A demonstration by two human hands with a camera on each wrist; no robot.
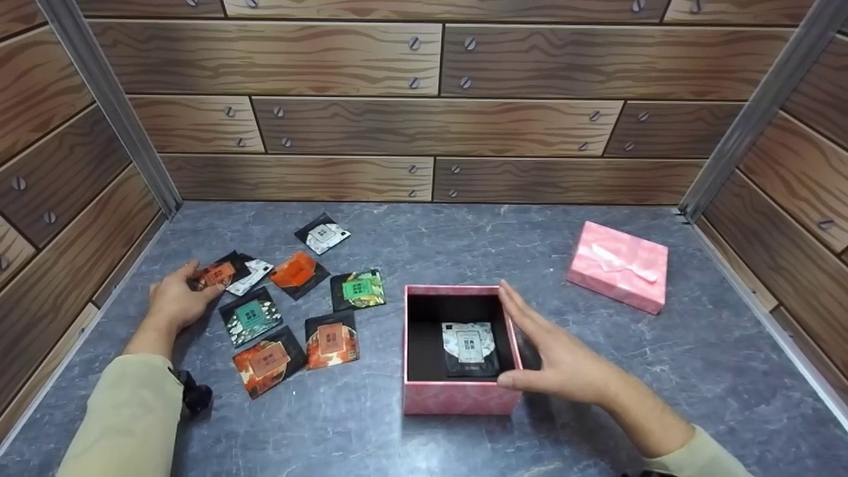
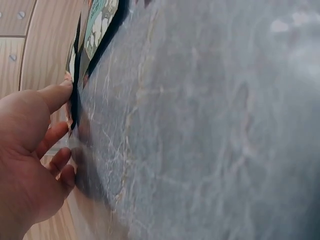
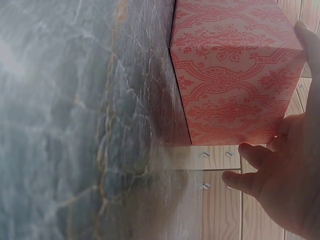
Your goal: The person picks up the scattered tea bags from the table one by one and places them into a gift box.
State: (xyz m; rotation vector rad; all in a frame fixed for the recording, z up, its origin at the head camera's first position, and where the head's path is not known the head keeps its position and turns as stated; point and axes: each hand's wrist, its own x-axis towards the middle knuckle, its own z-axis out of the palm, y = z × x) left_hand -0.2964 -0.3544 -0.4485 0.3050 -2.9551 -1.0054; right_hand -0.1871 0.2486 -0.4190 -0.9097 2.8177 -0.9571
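My left hand (image 1: 177, 295) is at the far left, pinching an orange-and-black sachet (image 1: 217, 273) between thumb and fingers. That sachet overlaps a white-and-black sachet (image 1: 250, 273) beside it. In the left wrist view the thumb lies along the thin packet edge, close over the table. My right hand (image 1: 563, 358) spans the right side of an open pink box (image 1: 457, 399), its fingers extended to the back corner and its thumb at the front corner. Inside the box, a white-and-black sachet (image 1: 469, 348) lies face up on the dark bottom. The right wrist view shows the box's patterned outer wall (image 3: 230, 95).
More sachets lie around the left hand: a teal one (image 1: 252, 317), two orange ones (image 1: 268, 361) (image 1: 332, 339), a green one (image 1: 358, 289), a bright orange one (image 1: 298, 273) and a white one (image 1: 322, 233). A pink lid with a bow (image 1: 619, 266) rests back right. Wood-patterned walls enclose the table.
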